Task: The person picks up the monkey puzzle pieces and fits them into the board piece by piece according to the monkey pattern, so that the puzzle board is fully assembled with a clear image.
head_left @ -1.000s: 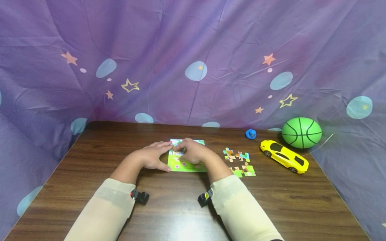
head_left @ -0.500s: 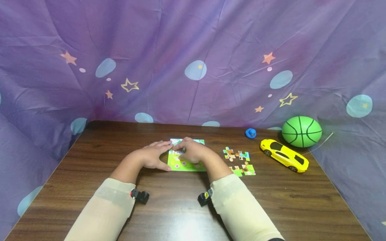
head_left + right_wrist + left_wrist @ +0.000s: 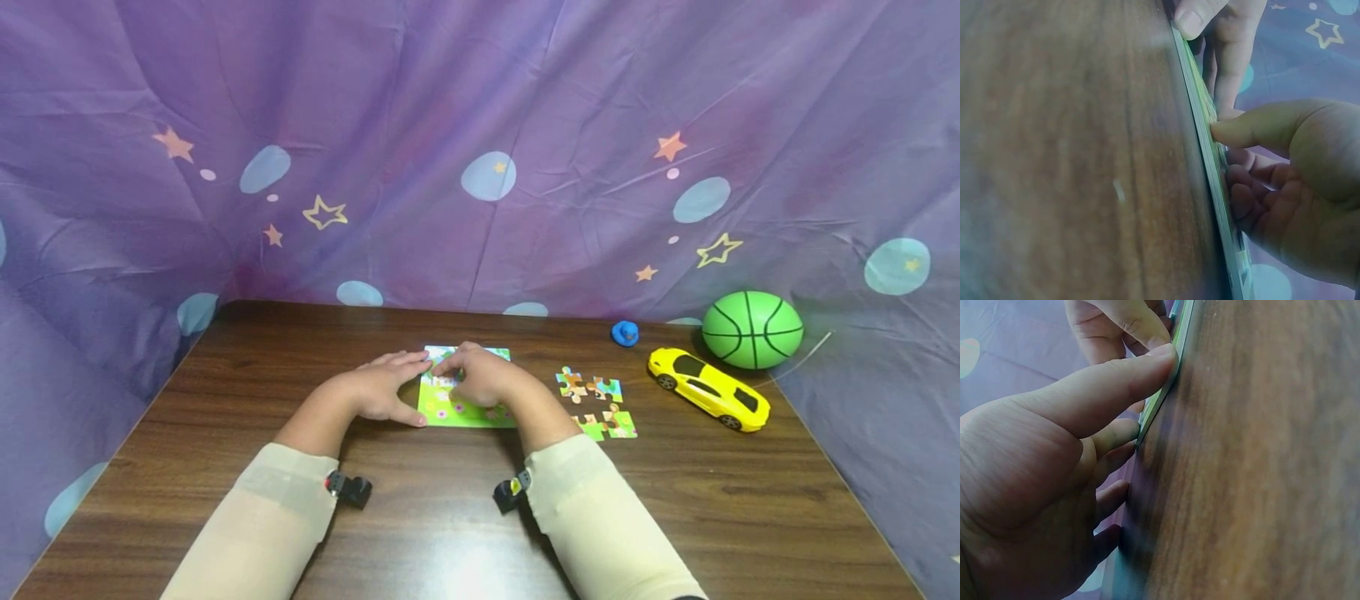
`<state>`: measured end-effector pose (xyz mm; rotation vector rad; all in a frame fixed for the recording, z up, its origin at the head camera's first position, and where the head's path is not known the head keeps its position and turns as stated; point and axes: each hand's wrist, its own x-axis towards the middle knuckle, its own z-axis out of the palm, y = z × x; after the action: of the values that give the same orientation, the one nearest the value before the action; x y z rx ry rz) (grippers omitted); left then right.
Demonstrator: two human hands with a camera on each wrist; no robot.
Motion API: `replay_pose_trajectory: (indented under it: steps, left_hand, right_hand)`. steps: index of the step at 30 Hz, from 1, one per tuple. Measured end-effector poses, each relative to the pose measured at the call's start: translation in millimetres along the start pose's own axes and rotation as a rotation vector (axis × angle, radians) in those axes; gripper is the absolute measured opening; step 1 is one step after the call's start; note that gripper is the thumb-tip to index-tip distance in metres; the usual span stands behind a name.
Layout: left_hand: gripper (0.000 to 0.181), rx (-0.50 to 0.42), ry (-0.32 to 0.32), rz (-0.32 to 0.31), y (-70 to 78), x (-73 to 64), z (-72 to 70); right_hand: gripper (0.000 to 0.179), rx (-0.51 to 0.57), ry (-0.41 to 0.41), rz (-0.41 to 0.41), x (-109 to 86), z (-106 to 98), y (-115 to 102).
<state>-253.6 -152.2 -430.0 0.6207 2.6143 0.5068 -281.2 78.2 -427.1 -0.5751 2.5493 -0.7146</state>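
A flat jigsaw puzzle board point(image 3: 468, 417) with a green and blue picture lies on the brown table. My left hand point(image 3: 382, 389) spans its left side, with the thumb at the near left corner and the other fingers toward the far left corner. Over the middle of the board is my right hand point(image 3: 483, 379), its thumb and fingertips down on the picture and hiding part of it. The right wrist view shows that thumb point(image 3: 1229, 131) touching the board's surface, the other fingers bent beside it. Loose jigsaw pieces point(image 3: 603, 389) lie right of the board, partly behind my right forearm.
Beyond the loose pieces, a yellow toy car point(image 3: 708, 389) stands on the table's right side. A green ball point(image 3: 752, 330) sits behind it, and a small blue toy duck point(image 3: 625, 333) is near the back edge. A purple curtain point(image 3: 405, 108) hangs behind the table.
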Motion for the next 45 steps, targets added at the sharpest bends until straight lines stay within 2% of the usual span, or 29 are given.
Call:
replay_pose_trajectory:
  steps: [3,10,24,32,39,45]
  left_hand:
    - [0.106,-0.003,-0.003,-0.003,0.4,0.1,-0.5]
    - [0.105,-0.009,-0.01,-0.009,2.0,-0.5,-0.6]
    - [0.105,-0.013,-0.016,-0.016,2.2,-0.4,-1.8]
    - [0.105,-0.017,-0.012,-0.017,1.8,-1.3,-0.3]
    - [0.104,-0.016,-0.013,-0.019,3.1,0.1,-1.4]
    - [0.104,-0.011,-0.005,-0.02,2.6,0.8,0.3]
  right_hand:
    - [0.06,0.012,-0.002,0.006,0.9,0,1]
    - [0.055,-0.041,0.013,-0.029,0.8,-1,2]
    - [0.051,-0.116,0.034,-0.034,0.4,-1,0]
    - [0.051,-0.075,0.026,-0.025,-2.5,-6,0]
    - [0.047,-0.041,0.117,-0.129,-22.0,-31,6]
    - [0.043,-0.012,0.216,-0.165,-53.3,-52,31]
